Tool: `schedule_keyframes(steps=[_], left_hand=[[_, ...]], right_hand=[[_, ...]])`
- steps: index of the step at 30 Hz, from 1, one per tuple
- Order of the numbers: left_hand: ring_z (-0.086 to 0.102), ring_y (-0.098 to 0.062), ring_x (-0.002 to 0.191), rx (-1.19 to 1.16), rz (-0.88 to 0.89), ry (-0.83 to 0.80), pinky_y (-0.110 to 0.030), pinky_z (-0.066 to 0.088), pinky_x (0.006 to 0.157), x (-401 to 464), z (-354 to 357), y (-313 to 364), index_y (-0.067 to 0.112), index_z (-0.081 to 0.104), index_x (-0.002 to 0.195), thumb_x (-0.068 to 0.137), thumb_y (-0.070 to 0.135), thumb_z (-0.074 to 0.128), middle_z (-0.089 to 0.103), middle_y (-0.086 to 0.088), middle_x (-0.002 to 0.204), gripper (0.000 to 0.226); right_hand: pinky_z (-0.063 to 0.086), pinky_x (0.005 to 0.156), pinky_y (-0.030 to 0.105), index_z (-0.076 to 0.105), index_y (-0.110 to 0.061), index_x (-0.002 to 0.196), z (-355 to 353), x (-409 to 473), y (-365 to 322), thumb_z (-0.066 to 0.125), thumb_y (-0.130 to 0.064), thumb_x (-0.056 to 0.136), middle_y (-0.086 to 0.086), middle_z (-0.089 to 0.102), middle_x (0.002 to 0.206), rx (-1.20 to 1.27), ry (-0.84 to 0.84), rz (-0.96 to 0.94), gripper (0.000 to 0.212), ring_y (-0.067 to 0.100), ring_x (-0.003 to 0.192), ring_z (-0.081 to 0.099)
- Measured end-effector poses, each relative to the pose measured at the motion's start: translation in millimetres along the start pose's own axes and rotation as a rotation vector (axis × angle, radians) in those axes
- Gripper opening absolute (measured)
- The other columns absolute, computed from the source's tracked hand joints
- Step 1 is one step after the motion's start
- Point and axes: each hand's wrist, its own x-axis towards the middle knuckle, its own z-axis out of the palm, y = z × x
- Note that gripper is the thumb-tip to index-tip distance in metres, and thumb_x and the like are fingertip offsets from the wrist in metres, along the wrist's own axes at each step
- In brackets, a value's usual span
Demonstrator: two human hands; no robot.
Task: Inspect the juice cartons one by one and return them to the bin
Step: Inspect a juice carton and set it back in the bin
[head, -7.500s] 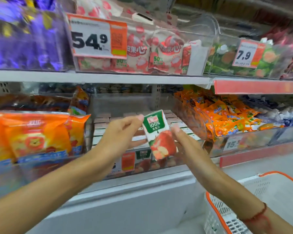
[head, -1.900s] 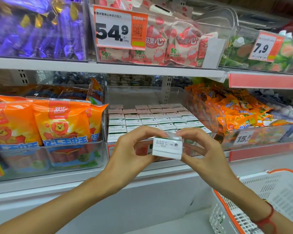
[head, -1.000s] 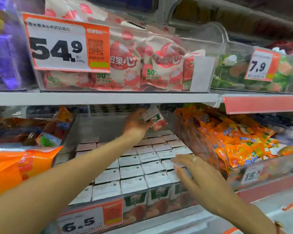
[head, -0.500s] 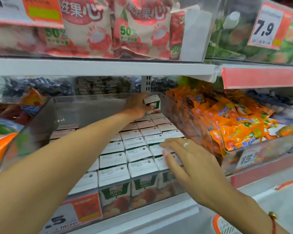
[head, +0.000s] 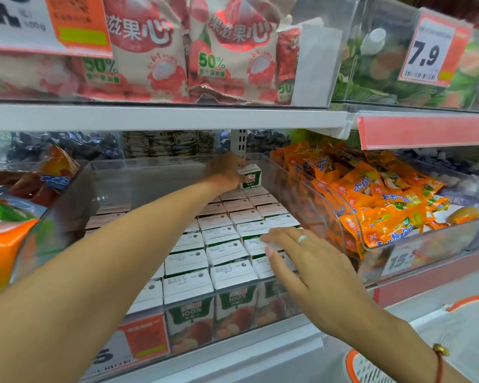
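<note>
Juice carton [head: 251, 176] in your left hand [head: 227, 172] stands upright, long axis vertical, its green "100%" front face turned toward you and its white folded top up. It sits at the far right of the clear bin [head: 138, 172], on top of the rearmost row, close to the bin's right wall. Your left hand's fingers are curled round the carton's left side and top; the arm stretches over the rows from near left to far right.

Beneath it the other cartons [head: 221, 244] fill the bin in tidy rows, all upright with white tops showing printed date codes, their green and red fronts visible through the bin's near wall. Your right hand [head: 307, 261] lies flat on the tops of the near right cartons, fingers straight and slightly spread, palm down, with a ring on one finger and a red cord at the wrist.

A price tag [head: 141, 338] in orange and white hangs on the bin's near wall at the left. To the right, a second clear bin holds orange snack packets [head: 371, 194]. To the left are orange packs [head: 3, 250]. On the shelf above sit pink lychee pouches [head: 155, 51] and a "7.9" tag [head: 429, 51]. A white basket with an orange rim [head: 454, 341] is at the near right.
</note>
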Motion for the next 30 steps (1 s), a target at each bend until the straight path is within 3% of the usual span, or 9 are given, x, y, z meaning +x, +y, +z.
schedule_keyframes(steps=[9,13,16,19,22,26,30], left_hand=[[0.059,-0.027,0.120,-0.015,0.016,-0.043,-0.029,0.043,0.098,10,9,2,0.009,0.062,0.127,0.086,0.012,0.072,0.057,-0.010,0.139,0.043],[0.051,-0.030,0.130,0.062,0.042,-0.125,-0.037,0.037,0.110,13,11,-3,0.008,0.058,0.132,0.090,0.017,0.067,0.051,-0.012,0.144,0.043],[0.054,-0.028,0.127,0.152,0.093,-0.088,-0.042,0.038,0.112,10,9,-7,0.012,0.062,0.127,0.090,0.021,0.067,0.054,-0.009,0.141,0.039],[0.059,-0.025,0.120,0.130,0.142,-0.051,-0.041,0.040,0.111,6,6,-10,0.010,0.069,0.117,0.090,0.014,0.068,0.065,-0.007,0.129,0.028],[0.053,-0.029,0.125,0.061,0.131,-0.159,-0.037,0.039,0.111,7,7,-13,0.009,0.067,0.122,0.095,0.003,0.056,0.059,-0.012,0.134,0.029],[0.051,-0.032,0.124,0.002,0.032,-0.211,-0.041,0.041,0.107,11,14,-19,0.009,0.064,0.126,0.100,0.020,0.047,0.057,-0.016,0.133,0.034],[0.042,-0.029,0.134,0.009,0.015,-0.275,-0.042,0.033,0.114,11,21,-28,0.014,0.053,0.138,0.102,0.027,0.042,0.047,-0.012,0.146,0.041]], right_hand=[[0.030,0.088,0.015,0.050,-0.037,0.130,1,0,1,0.001,-0.057,0.088,-0.022,0.052,0.127,0.003,0.021,-0.016,0.067,-0.001,0.116,0.044],[0.032,0.088,0.017,0.053,-0.035,0.129,0,2,1,0.004,-0.055,0.090,-0.021,0.054,0.125,0.011,0.030,-0.016,0.065,0.001,0.115,0.046],[0.029,0.089,0.015,0.052,-0.034,0.131,-1,0,1,0.004,-0.056,0.089,-0.021,0.053,0.129,0.008,0.024,-0.020,0.068,0.001,0.118,0.044],[0.024,0.091,0.011,0.048,-0.037,0.135,-2,-1,3,0.000,-0.058,0.087,-0.023,0.049,0.133,0.006,-0.011,-0.032,0.070,-0.003,0.122,0.038],[0.019,0.095,0.009,0.043,-0.040,0.138,-7,-2,10,0.000,-0.066,0.086,-0.024,0.043,0.140,0.004,-0.057,-0.053,0.072,-0.005,0.127,0.031],[0.019,0.108,0.017,0.031,-0.051,0.142,-9,-5,16,0.002,-0.084,0.078,-0.024,0.030,0.150,0.008,-0.160,-0.096,0.078,-0.005,0.137,0.022],[0.016,0.105,0.016,0.031,-0.052,0.141,-5,-4,17,0.004,-0.087,0.076,-0.022,0.030,0.151,0.002,-0.153,-0.089,0.079,-0.003,0.138,0.022]])
